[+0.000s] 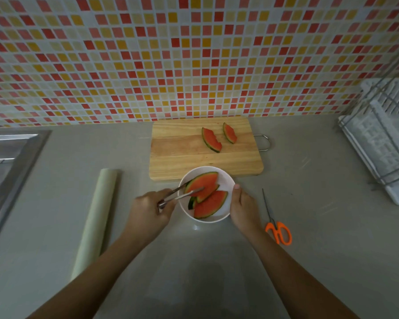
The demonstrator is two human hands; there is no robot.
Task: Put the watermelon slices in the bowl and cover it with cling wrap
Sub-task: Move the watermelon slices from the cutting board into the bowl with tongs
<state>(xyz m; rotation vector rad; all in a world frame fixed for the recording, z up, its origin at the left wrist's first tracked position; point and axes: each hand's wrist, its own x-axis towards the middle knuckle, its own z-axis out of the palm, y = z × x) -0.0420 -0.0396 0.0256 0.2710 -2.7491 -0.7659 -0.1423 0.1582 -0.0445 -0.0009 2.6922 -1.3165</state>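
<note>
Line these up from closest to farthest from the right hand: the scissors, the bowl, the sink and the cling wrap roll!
1. Bowl: the right hand holds its right side.
2. Scissors: lying just to the hand's right.
3. Cling wrap roll: well off to the left.
4. Sink: at the far left edge.

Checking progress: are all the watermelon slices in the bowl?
No, two watermelon slices lie on the wooden cutting board, outside the white bowl.

Small white, red and yellow mosaic tiles cover the wall (148,54) across the upper frame. Below lies a grey countertop (346,238), a steel sink (7,157) at the left edge, a white dish rack (382,143) at the right.
</note>
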